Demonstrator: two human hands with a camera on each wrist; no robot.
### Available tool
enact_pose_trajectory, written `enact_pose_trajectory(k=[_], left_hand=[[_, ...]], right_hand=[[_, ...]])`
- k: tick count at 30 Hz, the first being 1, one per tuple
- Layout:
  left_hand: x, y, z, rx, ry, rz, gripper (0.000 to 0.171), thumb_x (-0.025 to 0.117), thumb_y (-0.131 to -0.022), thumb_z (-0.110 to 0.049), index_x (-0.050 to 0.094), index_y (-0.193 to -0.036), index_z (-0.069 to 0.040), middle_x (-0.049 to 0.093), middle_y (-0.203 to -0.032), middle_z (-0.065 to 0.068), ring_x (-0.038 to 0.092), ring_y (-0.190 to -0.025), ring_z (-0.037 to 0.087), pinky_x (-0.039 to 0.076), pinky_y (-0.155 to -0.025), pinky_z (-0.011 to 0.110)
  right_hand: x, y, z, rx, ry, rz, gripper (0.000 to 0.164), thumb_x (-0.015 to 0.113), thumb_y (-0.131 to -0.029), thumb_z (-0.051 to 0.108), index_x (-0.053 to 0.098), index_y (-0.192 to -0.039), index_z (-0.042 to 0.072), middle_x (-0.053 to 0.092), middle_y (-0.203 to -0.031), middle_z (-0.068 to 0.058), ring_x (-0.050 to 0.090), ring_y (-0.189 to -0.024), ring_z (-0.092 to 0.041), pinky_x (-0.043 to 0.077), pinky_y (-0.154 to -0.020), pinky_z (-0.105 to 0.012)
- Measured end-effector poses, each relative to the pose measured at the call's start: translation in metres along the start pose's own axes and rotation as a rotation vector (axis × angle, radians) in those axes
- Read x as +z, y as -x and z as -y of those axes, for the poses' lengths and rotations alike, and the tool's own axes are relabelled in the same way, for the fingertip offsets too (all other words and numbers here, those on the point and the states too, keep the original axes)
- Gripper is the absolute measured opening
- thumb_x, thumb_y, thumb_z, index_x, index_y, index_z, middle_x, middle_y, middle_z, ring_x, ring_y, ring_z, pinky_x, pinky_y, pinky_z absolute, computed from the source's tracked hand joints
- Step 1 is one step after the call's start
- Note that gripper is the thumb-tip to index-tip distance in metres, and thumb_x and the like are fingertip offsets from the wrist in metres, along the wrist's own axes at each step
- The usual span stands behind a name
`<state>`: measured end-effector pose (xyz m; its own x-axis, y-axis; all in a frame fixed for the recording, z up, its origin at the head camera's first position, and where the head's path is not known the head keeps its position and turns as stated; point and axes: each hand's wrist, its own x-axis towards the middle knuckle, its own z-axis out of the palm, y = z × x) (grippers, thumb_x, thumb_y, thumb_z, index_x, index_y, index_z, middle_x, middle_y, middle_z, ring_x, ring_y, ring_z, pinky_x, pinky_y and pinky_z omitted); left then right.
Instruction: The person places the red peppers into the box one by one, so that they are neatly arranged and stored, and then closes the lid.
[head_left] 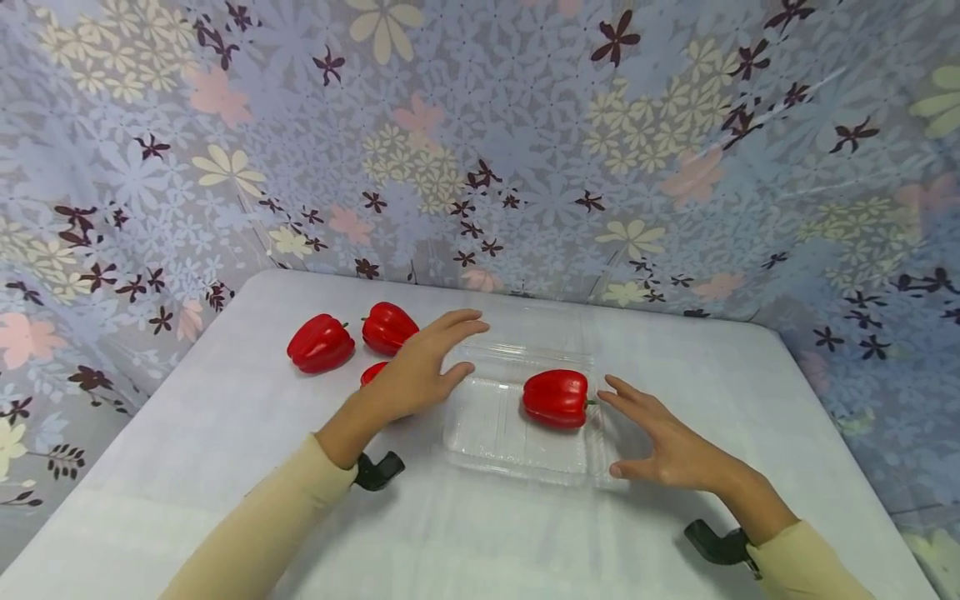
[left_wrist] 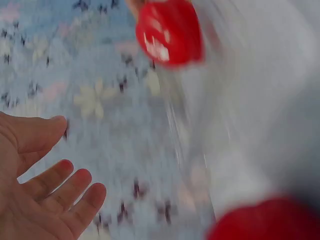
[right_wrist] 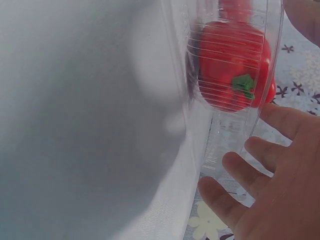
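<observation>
Floral-print backdrop [head_left: 525,125] behind, white-covered table [head_left: 697,367] in front. Left hand [head_left: 420,371]: fingers apart and relaxed, nothing in it, at the left side of a clear plastic container [head_left: 480,433]. Right hand [head_left: 663,437]: fingers spread, thumb well off the fingers, also holding nothing, just beside the container's right side; can't tell if fingertips touch it. One red pepper [head_left: 557,398] lies on its side inside the container, toward the right, green stem pointing at the right hand. Clear lid [head_left: 532,325] is folded back flat, away from the person. Partly hidden pepper [head_left: 372,372] sits beneath/behind the left hand; contact unclear. Two more further out left: rear pepper [head_left: 388,327] and leftmost pepper [head_left: 321,343], near each other, on the table. Left wrist view is blurred. Beige sleeves [head_left: 262,517] on both arms, black wrist mounts [head_left: 718,543] at both wrists.
</observation>
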<state>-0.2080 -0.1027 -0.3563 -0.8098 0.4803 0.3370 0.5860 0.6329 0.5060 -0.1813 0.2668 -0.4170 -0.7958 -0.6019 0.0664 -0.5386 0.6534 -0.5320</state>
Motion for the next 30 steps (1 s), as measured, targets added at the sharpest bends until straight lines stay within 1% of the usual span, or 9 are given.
enact_pose_trajectory(k=[3, 7, 12, 14, 16, 19, 22, 26, 30], left_hand=[[-0.022, 0.014, 0.019, -0.063, -0.034, -0.037, 0.056, 0.07, -0.089, -0.008, 0.052, -0.142, -0.01, 0.047, -0.152, 0.011, 0.049, -0.138, 0.031, 0.052, -0.104, 0.048], [-0.044, 0.031, 0.055, -0.164, -0.092, -0.075, 0.058, 0.072, -0.087, -0.01, 0.051, -0.142, -0.008, 0.048, -0.151, 0.014, 0.047, -0.138, 0.036, 0.052, -0.101, 0.053], [-0.056, 0.053, 0.104, -0.284, -0.129, -0.163, 0.057, 0.072, -0.087, -0.012, 0.052, -0.14, -0.005, 0.046, -0.15, 0.02, 0.041, -0.138, 0.043, 0.046, -0.104, 0.063], [-0.06, 0.062, 0.119, -0.338, -0.126, -0.174, 0.059, 0.072, -0.086, -0.014, 0.05, -0.14, -0.003, 0.043, -0.151, 0.023, 0.039, -0.137, 0.046, 0.047, -0.101, 0.064], [-0.063, 0.068, 0.132, -0.385, -0.118, -0.162, 0.063, 0.073, -0.086, -0.017, 0.048, -0.142, -0.003, 0.039, -0.152, 0.026, 0.037, -0.137, 0.049, 0.049, -0.098, 0.065], [-0.064, 0.075, 0.145, -0.435, -0.116, -0.108, 0.066, 0.073, -0.088, -0.02, 0.045, -0.145, -0.004, 0.034, -0.154, 0.028, 0.035, -0.136, 0.052, 0.049, -0.096, 0.066], [-0.062, 0.079, 0.15, -0.466, -0.134, -0.07, 0.063, 0.071, -0.089, -0.016, 0.045, -0.146, -0.005, 0.034, -0.154, 0.028, 0.036, -0.136, 0.053, 0.048, -0.099, 0.066], [-0.06, 0.083, 0.152, -0.49, -0.132, -0.081, 0.061, 0.07, -0.089, -0.009, 0.046, -0.144, -0.005, 0.037, -0.152, 0.028, 0.037, -0.135, 0.052, 0.046, -0.1, 0.066], [-0.058, 0.087, 0.154, -0.514, -0.103, -0.074, 0.063, 0.07, -0.089, -0.01, 0.043, -0.146, -0.006, 0.036, -0.152, 0.029, 0.037, -0.136, 0.052, 0.046, -0.101, 0.066]], right_hand=[[0.0, 0.001, -0.001, -0.007, 0.0, -0.001, 0.089, 0.082, -0.078, 0.035, 0.039, -0.151, 0.009, 0.022, -0.162, -0.022, 0.026, -0.143, -0.048, 0.032, -0.101, -0.079], [-0.001, 0.001, -0.001, -0.006, 0.009, 0.001, 0.089, 0.082, -0.079, 0.035, 0.038, -0.151, 0.008, 0.023, -0.163, -0.022, 0.027, -0.143, -0.047, 0.033, -0.102, -0.078], [-0.003, 0.0, 0.0, 0.007, 0.002, 0.007, 0.089, 0.082, -0.079, 0.034, 0.037, -0.152, 0.007, 0.023, -0.163, -0.022, 0.028, -0.143, -0.048, 0.032, -0.102, -0.078], [-0.003, 0.0, 0.001, 0.017, 0.004, 0.015, 0.09, 0.081, -0.079, 0.034, 0.037, -0.152, 0.007, 0.023, -0.163, -0.022, 0.028, -0.143, -0.048, 0.032, -0.102, -0.078], [-0.004, -0.001, 0.002, 0.027, 0.01, 0.023, 0.09, 0.081, -0.079, 0.034, 0.036, -0.152, 0.006, 0.023, -0.163, -0.022, 0.028, -0.143, -0.048, 0.032, -0.103, -0.078], [-0.004, 0.0, 0.004, 0.04, 0.021, 0.026, 0.091, 0.081, -0.079, 0.034, 0.035, -0.153, 0.005, 0.023, -0.163, -0.02, 0.029, -0.143, -0.048, 0.033, -0.103, -0.077], [-0.005, 0.0, 0.004, 0.04, 0.023, 0.024, 0.092, 0.081, -0.079, 0.033, 0.035, -0.153, 0.004, 0.023, -0.163, -0.019, 0.029, -0.143, -0.048, 0.033, -0.103, -0.077], [-0.006, -0.001, 0.004, 0.039, 0.026, 0.024, 0.092, 0.081, -0.079, 0.035, 0.035, -0.153, 0.005, 0.023, -0.163, -0.02, 0.03, -0.143, -0.048, 0.033, -0.104, -0.076], [-0.003, 0.0, 0.004, 0.055, 0.02, 0.028, 0.093, 0.082, -0.078, 0.035, 0.035, -0.153, 0.006, 0.024, -0.163, -0.02, 0.029, -0.144, -0.048, 0.033, -0.104, -0.077]])
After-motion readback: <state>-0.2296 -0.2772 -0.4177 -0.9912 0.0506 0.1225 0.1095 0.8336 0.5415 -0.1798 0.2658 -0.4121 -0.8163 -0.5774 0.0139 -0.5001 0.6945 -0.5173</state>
